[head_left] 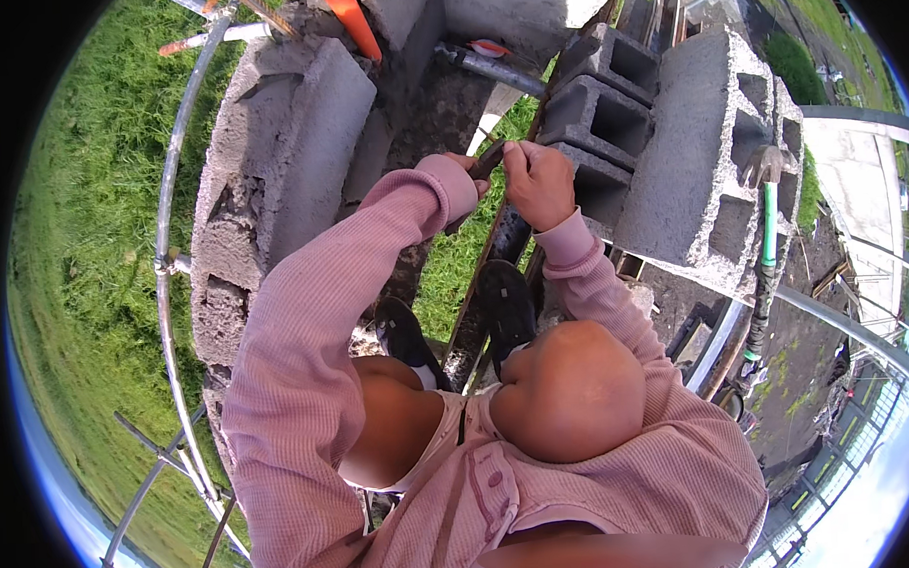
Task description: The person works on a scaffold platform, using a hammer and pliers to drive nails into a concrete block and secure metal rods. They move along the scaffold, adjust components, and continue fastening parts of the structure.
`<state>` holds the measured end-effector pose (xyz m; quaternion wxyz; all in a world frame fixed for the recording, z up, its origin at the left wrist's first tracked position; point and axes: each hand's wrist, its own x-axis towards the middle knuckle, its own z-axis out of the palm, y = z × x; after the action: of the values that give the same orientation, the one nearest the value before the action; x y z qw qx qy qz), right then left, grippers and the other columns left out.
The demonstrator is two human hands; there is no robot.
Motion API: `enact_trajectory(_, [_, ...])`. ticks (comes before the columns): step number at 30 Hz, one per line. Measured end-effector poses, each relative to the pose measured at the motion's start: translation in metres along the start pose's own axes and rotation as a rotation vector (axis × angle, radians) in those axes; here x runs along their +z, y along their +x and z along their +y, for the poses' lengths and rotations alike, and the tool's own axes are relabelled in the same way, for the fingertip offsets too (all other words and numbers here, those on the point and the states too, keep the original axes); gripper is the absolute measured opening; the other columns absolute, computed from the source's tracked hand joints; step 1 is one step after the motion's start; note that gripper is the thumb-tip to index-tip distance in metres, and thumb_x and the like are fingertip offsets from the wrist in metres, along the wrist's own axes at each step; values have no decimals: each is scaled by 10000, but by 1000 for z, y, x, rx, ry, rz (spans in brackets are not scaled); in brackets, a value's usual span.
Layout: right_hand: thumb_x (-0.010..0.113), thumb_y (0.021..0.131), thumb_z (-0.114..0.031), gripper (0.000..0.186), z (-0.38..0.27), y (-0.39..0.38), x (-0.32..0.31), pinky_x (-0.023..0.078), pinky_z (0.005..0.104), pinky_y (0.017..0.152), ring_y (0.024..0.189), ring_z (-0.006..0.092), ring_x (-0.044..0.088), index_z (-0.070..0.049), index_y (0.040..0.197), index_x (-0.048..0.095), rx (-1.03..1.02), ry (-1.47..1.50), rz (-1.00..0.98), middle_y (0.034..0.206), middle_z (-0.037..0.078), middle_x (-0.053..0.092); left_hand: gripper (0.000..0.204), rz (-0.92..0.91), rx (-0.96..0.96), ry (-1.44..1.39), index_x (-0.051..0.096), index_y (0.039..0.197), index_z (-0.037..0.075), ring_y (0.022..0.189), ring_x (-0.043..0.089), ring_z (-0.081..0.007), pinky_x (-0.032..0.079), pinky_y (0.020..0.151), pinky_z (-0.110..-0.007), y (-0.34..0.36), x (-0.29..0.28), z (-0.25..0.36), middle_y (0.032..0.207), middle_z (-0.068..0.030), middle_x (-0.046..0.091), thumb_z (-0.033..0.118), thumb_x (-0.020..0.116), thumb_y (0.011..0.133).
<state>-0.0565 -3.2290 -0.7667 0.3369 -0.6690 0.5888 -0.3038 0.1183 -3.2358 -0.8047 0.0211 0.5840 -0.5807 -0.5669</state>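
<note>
Both my hands meet in front of me, over the gap between the block walls. My left hand (468, 168), partly hidden by its pink sleeve, is closed around a dark narrow piece (487, 162) whose kind I cannot make out. With bent fingers and thumb, my right hand (541, 186) pinches the upper end of that piece. Just right of the right hand lie hollow concrete blocks (601, 119). A claw hammer (769, 228) with a green handle rests against the larger block (685, 161) farther right.
A rough concrete block wall (315, 154) runs along my left, with a metal scaffold pipe (164, 204) outside it. Ahead are a short metal pipe (492, 70) and an orange strip (351, 22). My shoes stand on narrow supports, with grass (459, 279) visible below the gap.
</note>
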Motion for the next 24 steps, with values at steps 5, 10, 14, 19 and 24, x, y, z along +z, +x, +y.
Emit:
enact_trajectory(5, [549, 1014, -237, 383, 4, -4, 8, 445, 357, 523, 494, 178, 568, 21, 739, 617, 53, 69, 62, 566, 112, 561, 276, 7, 36, 1, 678, 1176, 114, 824, 665, -226, 517, 782, -375, 5, 2, -2, 882, -114, 696, 245, 669, 933])
enact_trajectory(10, [528, 1044, -258, 401, 8, -6, 7, 456, 283, 495, 520, 102, 568, 0, 747, 610, 187, 284, 5, 608, 23, 578, 141, 86, 30, 167, 626, 1050, 61, 759, 611, -136, 497, 723, -333, -1, 2, 10, 804, -29, 664, 164, 634, 954])
enact_trajectory(14, [527, 1057, -283, 346, 14, -9, 2, 447, 251, 505, 554, 92, 559, -32, 832, 609, 351, 632, -68, 681, 2, 575, 165, 57, 29, 158, 624, 1063, 50, 747, 639, -148, 512, 722, -350, -6, 3, 18, 797, -48, 680, 186, 617, 969])
enact_trajectory(19, [566, 1041, -279, 303, 22, -9, -13, 443, 240, 542, 622, 106, 588, 7, 1128, 616, 373, 901, -54, 798, 30, 616, 192, 24, -26, 16, 672, 1018, 56, 718, 653, -131, 517, 710, -326, -13, -4, 29, 738, -28, 692, 239, 635, 972])
enact_trajectory(24, [645, 1003, -250, 427, 19, -13, -21, 510, 246, 580, 755, 117, 658, 32, 1319, 587, 255, 1077, -440, 932, 57, 686, 247, -197, 87, -201, 731, 958, 51, 777, 698, -145, 552, 756, -330, -26, -15, 46, 784, -35, 729, 294, 696, 932])
